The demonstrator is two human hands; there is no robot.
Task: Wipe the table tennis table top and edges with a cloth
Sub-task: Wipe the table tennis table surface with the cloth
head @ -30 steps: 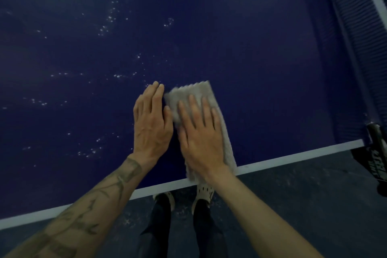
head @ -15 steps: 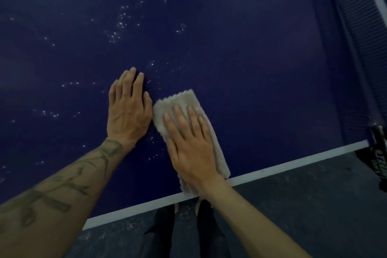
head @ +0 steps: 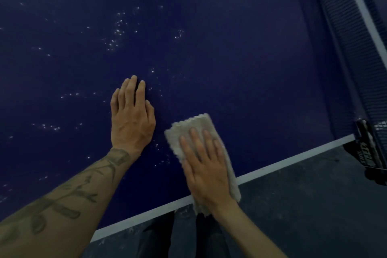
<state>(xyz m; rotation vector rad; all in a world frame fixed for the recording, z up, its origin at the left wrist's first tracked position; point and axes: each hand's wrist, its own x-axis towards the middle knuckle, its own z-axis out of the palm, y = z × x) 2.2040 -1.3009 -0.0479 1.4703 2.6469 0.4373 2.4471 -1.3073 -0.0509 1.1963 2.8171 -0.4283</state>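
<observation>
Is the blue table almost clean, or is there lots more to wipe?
Lots more. The stretch of table by the net looks speck-free. The right hand presses the cloth flat near the white edge line; the left hand rests flat. Many white specks dot the left and far side.

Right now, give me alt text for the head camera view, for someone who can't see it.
A person's right hand presses a folded pale grey cloth flat on a dark blue table tennis table top near its white edge line. The left hand lies flat beside it, among scattered white specks.
</observation>
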